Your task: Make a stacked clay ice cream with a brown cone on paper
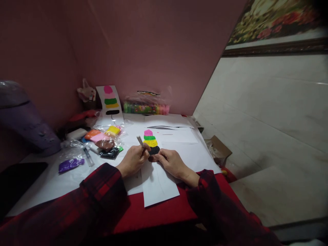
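Red table (159, 213), white sheets (159, 186), pink wall (153, 51) — left fingers (145, 148) grip a pen (140, 140), right fingers (160, 156) seemingly pinch clay (154, 149).

Left hand (133, 160) curled in a closed grip, right hand (172, 162) palm down, fingers loosely extended, fingertips nearly meeting, forearms angled inward

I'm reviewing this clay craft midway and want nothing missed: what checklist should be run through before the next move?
1. Left hand grips the stick tool: ok.
2. Right hand rests on the paper strip: ok.
3. Black clay band fully filled: cannot tell, the hands hide its lower edge.
4. Sample sheet stands against the wall, visible: ok.
5. Clay bags lie beside the left hand: ok.
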{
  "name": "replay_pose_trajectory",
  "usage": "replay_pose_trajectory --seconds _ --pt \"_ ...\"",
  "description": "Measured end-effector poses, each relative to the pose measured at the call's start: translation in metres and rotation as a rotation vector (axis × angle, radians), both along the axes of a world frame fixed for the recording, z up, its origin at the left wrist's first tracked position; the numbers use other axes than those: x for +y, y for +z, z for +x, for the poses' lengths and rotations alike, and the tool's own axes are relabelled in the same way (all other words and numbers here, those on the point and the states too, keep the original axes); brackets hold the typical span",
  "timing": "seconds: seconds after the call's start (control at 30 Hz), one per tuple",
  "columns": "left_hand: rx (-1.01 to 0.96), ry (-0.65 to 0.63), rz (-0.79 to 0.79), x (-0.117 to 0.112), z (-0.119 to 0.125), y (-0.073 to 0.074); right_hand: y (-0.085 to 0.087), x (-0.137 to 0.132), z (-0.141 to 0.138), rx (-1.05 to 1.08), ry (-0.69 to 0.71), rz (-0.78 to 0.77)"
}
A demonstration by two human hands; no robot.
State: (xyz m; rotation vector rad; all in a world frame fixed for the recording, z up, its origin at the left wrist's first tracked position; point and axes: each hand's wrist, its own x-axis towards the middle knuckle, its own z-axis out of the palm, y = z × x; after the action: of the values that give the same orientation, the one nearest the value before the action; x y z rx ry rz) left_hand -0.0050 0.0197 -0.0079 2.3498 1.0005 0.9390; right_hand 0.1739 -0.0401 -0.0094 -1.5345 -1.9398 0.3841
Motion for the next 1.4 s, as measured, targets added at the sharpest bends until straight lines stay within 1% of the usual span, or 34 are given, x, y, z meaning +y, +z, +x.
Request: replay_pose_trajectory --seconds 0.17,0.27,0.37,0.67,0.83,0.97,1.13,1.27,1.33,1.4 --pt "-0.004 -0.035 -0.031 0.002 -0.002 0.006 -0.002 0.000 0.001 0.013 -0.004 -0.002" --pt "0.028 -0.082 -0.065 0.004 -0.005 0.011 -0.002 0.001 0.001 0.023 0.001 -0.008" --pt "0.066 -0.102 -0.095 0.006 -0.007 0.014 -0.001 0.001 0.000 0.030 0.007 -0.012" --pt "0.081 -0.127 -0.133 0.013 -0.012 0.017 0.000 -0.001 0.000 0.021 -0.005 -0.022" --pt "0.111 -0.129 -0.110 0.015 -0.014 0.021 0.000 -0.001 0.000 0.028 -0.003 -0.025" --pt "0.124 -0.109 -0.091 0.017 -0.017 0.021 -0.001 -0.001 0.000 0.056 0.017 -0.027" --pt "0.094 -0.074 -0.096 0.021 -0.020 0.018 -0.001 -0.002 -0.001 0.059 0.009 -0.016" --pt "-0.013 -0.031 -0.114 0.020 -0.018 0.017 -0.003 -0.001 0.000 0.065 0.009 -0.020" --pt "-0.065 -0.038 -0.175 0.016 -0.016 0.017 -0.004 0.000 0.000 0.107 -0.001 -0.039" --pt "-0.104 -0.052 -0.284 0.012 -0.013 0.017 -0.005 0.002 0.001 0.171 -0.017 -0.056"
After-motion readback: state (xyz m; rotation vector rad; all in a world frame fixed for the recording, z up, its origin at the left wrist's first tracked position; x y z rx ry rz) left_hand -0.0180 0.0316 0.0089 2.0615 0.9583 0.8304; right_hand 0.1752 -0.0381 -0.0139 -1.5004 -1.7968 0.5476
